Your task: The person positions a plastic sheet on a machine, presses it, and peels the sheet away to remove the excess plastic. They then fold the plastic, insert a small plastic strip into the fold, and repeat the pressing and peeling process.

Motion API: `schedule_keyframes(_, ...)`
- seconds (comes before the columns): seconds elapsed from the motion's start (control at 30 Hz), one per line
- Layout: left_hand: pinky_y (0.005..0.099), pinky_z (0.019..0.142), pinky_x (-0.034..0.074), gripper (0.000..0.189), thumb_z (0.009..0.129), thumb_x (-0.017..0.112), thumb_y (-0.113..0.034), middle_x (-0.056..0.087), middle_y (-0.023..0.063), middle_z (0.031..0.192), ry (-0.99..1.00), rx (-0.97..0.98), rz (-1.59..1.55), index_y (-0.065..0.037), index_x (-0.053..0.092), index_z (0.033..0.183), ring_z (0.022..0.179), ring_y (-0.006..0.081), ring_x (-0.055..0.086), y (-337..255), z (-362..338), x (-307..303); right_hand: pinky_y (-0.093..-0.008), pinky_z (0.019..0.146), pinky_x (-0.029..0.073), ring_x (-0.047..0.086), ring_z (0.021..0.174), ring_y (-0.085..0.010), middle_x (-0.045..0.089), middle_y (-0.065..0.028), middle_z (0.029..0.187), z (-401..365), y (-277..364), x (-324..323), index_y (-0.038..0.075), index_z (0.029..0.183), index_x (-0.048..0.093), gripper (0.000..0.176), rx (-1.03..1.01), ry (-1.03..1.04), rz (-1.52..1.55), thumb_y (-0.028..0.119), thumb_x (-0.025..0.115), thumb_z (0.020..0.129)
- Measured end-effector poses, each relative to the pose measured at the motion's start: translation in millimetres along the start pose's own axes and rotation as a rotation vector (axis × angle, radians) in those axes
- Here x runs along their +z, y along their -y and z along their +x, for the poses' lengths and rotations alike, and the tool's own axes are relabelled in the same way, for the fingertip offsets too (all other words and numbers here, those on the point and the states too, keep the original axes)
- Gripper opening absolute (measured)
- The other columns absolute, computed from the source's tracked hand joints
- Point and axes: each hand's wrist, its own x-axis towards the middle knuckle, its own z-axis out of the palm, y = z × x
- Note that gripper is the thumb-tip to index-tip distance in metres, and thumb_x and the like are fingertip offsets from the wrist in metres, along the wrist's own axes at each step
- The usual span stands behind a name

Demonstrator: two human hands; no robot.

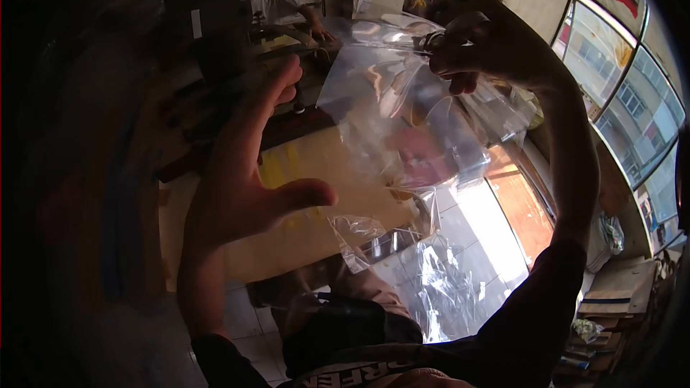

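A clear plastic sheet (402,93) hangs from my right hand (478,47), whose fingers are pinched on its upper edge at the upper right. Creases and bright reflections run across the sheet, and a pinkish-red patch shows through its lower part. My left hand (251,165) is raised to the left of the sheet, thumb spread well away from the fingers and nothing between them. Below, more crumpled clear plastic (445,280) catches the light in front of my body.
A tan work table (302,244) with yellow marks extends under my left hand. Across it, a person (284,7) rests a hand near dark equipment. Windows (625,86) line the right side. Flat cardboard pieces (618,287) are stacked at lower right, above a tiled floor (244,316).
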Motion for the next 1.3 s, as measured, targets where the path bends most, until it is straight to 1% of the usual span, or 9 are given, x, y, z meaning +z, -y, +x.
schedule_keyframes(0.07, 0.0395, 0.099, 0.039, 0.097, 0.061, 0.084, -0.038, 0.049, 0.0173, 0.130, -0.156, -0.010, 0.039, -0.004, 0.034, 0.138, 0.119, 0.0247, 0.049, -14, 14, 11, -0.0235, 0.050, 0.054, 0.066, 0.059, -0.0138, 0.069, -0.0099, 0.083, 5, 11, 15, -0.004, 0.099, 0.062, 0.029, -0.006, 0.110, 0.032, 0.013, 0.073, 0.078)
schedule_keyframes(0.13, 0.0352, 0.088, 0.048, 0.063, 0.076, 0.077, -0.030, 0.061, 0.0157, 0.112, -0.285, -0.119, -0.232, 0.001, 0.049, 0.124, 0.102, 0.0211, 0.061, -22, 25, 19, -0.0224, 0.049, 0.053, 0.066, 0.058, -0.0132, 0.069, -0.0084, 0.082, 8, 19, 28, -0.004, 0.097, 0.063, 0.030, -0.035, 0.122, -0.015, 0.016, 0.074, 0.077)
schedule_keyframes(0.17, 0.0271, 0.067, 0.053, 0.031, 0.085, 0.067, -0.019, 0.068, 0.0114, 0.085, -0.373, -0.072, -0.370, 0.003, 0.060, 0.105, 0.074, 0.0149, 0.066, -15, 30, 26, -0.0223, 0.054, 0.053, 0.066, 0.061, -0.0123, 0.069, -0.0063, 0.080, 4, 30, 33, -0.001, 0.097, 0.064, 0.029, -0.008, 0.107, -0.044, 0.017, 0.074, 0.077)
schedule_keyframes(0.2, 0.0271, 0.067, 0.053, 0.031, 0.085, 0.067, -0.019, 0.068, 0.0114, 0.085, -0.381, -0.075, -0.361, 0.003, 0.060, 0.105, 0.074, 0.0149, 0.066, -15, 26, 23, -0.0223, 0.054, 0.053, 0.066, 0.061, -0.0123, 0.069, -0.0063, 0.080, 8, 25, 36, -0.001, 0.097, 0.064, 0.029, -0.018, 0.114, -0.042, 0.017, 0.074, 0.077)
schedule_keyframes(0.27, 0.0245, 0.055, 0.051, 0.020, 0.091, 0.058, -0.015, 0.064, 0.0114, 0.090, -0.265, -0.294, -0.367, 0.004, 0.060, 0.097, 0.069, 0.0143, 0.064, -25, 19, 14, -0.0232, 0.061, 0.053, 0.067, 0.069, -0.0116, 0.069, -0.0050, 0.081, 15, 10, 42, 0.000, 0.097, 0.065, 0.025, -0.608, -0.022, -0.270, 0.016, 0.072, 0.079)
schedule_keyframes(0.57, 0.0243, 0.044, 0.048, 0.022, 0.092, 0.054, -0.015, 0.062, 0.0109, 0.066, -0.210, -0.284, -0.448, 0.005, 0.062, 0.091, 0.052, 0.0138, 0.060, -27, 11, 0, -0.0268, 0.061, 0.056, 0.065, 0.079, -0.0169, 0.059, -0.0102, 0.091, 6, 19, 45, -0.004, 0.097, 0.064, 0.020, -0.294, 0.081, 0.236, 0.013, 0.062, 0.088)
schedule_keyframes(0.83, 0.0242, 0.047, 0.049, 0.019, 0.089, 0.056, -0.007, 0.065, 0.0106, 0.070, -0.335, -0.118, -0.333, 0.004, 0.063, 0.103, 0.055, 0.0132, 0.062, -21, 2, 6, -0.0308, 0.067, 0.051, 0.064, 0.079, -0.0175, 0.062, -0.0093, 0.083, 4, 24, 45, -0.004, 0.093, 0.064, 0.035, -0.399, 0.068, 0.100, 0.028, 0.069, 0.083)
schedule_keyframes(1.0, 0.0268, 0.055, 0.054, 0.028, 0.075, 0.065, 0.004, 0.069, 0.0125, 0.085, -0.332, 0.474, 0.407, 0.000, 0.066, 0.103, 0.064, 0.0190, 0.066, -30, -3, -1, -0.0318, 0.070, 0.050, 0.064, 0.078, -0.0199, 0.066, -0.0101, 0.084, 6, 13, 41, -0.002, 0.088, 0.065, 0.038, -0.693, 0.139, -0.035, 0.034, 0.073, 0.078)
schedule_keyframes(1.3, 0.0303, 0.055, 0.052, 0.037, 0.069, 0.075, -0.006, 0.065, 0.0102, 0.082, -0.276, 0.534, 0.635, -0.014, 0.067, 0.104, 0.066, 0.0189, 0.063, -50, -21, 10, -0.0332, 0.065, 0.052, 0.065, 0.073, -0.0235, 0.066, -0.0113, 0.079, -1, 10, 44, 0.000, 0.083, 0.067, 0.027, -0.837, 0.232, 0.091, 0.028, 0.069, 0.081)
